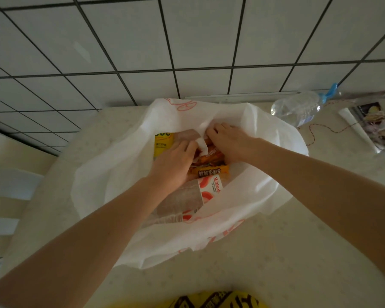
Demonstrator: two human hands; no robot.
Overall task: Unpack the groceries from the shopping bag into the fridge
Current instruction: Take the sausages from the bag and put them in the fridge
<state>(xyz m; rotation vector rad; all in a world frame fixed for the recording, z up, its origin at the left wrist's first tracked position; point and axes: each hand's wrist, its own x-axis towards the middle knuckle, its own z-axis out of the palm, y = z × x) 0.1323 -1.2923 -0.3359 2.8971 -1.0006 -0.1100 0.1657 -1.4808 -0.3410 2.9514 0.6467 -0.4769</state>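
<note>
A white plastic shopping bag [111,178] lies open on the pale table. Both my hands are inside it. My left hand [173,163] curls its fingers around orange snack packets [211,170] and a bit of white paper [202,146]. My right hand [229,141] grips the same bundle of orange packets from the far side. A yellow can [163,141] stands at the bag's left side. A bottle with a red-and-white Wahaha label [209,188] lies near the front of the bag. The fridge is not in view.
A clear water bottle with a blue cap [298,107] lies at the table's back right, beside a red-and-white cord [320,127] and a wrapped picture card [373,123]. A tiled wall [187,41] rises behind the table. A yellow printed item [216,300] shows at the bottom edge.
</note>
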